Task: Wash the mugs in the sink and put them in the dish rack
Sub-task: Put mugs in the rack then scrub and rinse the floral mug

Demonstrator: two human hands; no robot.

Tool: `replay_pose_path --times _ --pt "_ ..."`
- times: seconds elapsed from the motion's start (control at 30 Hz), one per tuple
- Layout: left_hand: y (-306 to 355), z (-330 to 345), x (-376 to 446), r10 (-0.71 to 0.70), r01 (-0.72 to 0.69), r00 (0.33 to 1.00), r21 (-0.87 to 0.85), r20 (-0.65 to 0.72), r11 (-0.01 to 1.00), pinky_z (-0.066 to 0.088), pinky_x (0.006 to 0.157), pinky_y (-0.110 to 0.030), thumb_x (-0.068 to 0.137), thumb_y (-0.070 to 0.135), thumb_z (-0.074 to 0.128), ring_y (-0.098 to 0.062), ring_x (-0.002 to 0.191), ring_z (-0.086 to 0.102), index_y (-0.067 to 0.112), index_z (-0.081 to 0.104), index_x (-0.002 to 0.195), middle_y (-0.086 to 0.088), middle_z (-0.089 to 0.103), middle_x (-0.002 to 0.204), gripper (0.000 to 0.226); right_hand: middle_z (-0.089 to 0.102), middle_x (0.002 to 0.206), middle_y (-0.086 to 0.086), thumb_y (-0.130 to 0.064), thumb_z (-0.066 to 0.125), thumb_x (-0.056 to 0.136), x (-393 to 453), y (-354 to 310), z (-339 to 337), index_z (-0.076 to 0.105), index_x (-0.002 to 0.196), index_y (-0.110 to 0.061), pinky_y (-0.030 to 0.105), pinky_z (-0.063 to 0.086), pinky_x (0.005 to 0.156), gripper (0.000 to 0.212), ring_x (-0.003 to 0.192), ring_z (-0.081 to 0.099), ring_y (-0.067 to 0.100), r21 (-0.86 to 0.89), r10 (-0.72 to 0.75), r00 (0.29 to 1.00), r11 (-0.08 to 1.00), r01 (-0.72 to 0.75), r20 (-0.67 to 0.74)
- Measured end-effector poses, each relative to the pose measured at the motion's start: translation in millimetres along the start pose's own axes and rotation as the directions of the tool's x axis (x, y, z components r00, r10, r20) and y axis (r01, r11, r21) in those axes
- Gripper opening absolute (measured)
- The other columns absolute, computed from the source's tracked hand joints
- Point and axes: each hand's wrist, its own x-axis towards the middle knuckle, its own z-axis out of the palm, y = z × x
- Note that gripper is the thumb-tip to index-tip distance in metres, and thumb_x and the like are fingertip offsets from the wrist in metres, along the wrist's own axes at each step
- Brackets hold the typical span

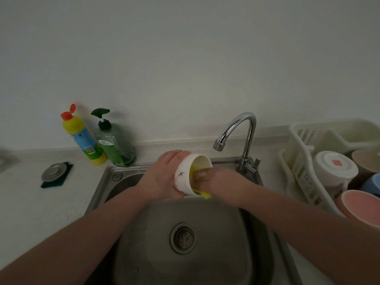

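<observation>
— Left hand (164, 175) first: we have it wrapped round the outside of the white mug (190, 174), fingers curled over the wall, holding it tilted above the sink (123, 182) at the centre of the frame, mouth turned toward the right.

— And our right hand (207, 179)?

— Pushed into the mouth, fingers bunched on the yellow sponge (203, 194) — a corner of it pokes out below the rim.

— How will the mug handle?

— Glazed ceramic, we'd judge: stiff, fairly weighty, and slick if it is soapy. It would chip on the steel basin if it slipped.

— So where do we hold it?

— Round the body, as now, with the palm behind the base to take the push of the sponge. We can't see its handle from here.

— And the dish rack (298, 161)?

— Right edge of the frame, already carrying an upturned white mug (335, 167) and a pink mug (357, 204) — we'd set ours in gently, not knocking the others.
</observation>
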Motion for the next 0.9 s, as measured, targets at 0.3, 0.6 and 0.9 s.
replay_pose_path --times 0.3,0.6,0.9 --pt "0.6 7.8 -4.4 -0.101 0.101 0.995 -0.012 0.021 0.995 0.049 0.087 -0.034 0.057 0.060 0.064 -0.024 0.112 0.050 0.011 0.038 0.131 -0.015 0.058 0.121 0.092 0.060 0.127 0.006 -0.019 0.059 0.090 7.3 -21.5 7.5 0.055 0.131 -0.017 0.025 0.038 0.096 0.041 0.117 0.053 0.024 0.458 0.298 0.955 0.849 -0.265 -0.001" --pt "7.4 8.3 -7.1 -0.106 0.124 0.986 -0.143 0.127 0.982 0.051 0.081 -0.027 0.050 0.058 0.071 -0.008 0.108 0.052 0.019 0.037 0.131 -0.006 0.058 0.120 0.096 0.055 0.130 0.005 -0.008 0.057 0.087 -7.4 -4.0 7.1 0.052 0.129 -0.016 0.041 0.049 0.094 0.044 0.115 0.055 0.029 -0.045 0.088 0.990 0.996 -0.083 0.108" --pt "10.5 -1.4 1.2 -0.129 0.160 0.980 -0.216 0.151 0.963 0.037 0.094 -0.007 0.045 0.062 0.076 -0.005 0.113 0.050 0.026 0.036 0.130 0.003 0.055 0.123 0.100 0.064 0.104 0.010 -0.025 0.066 0.086 -0.6 -27.7 -7.6 0.064 0.107 -0.006 0.022 0.043 0.078 0.029 0.098 0.059 0.023 0.561 0.287 0.955 0.781 -0.276 0.072"
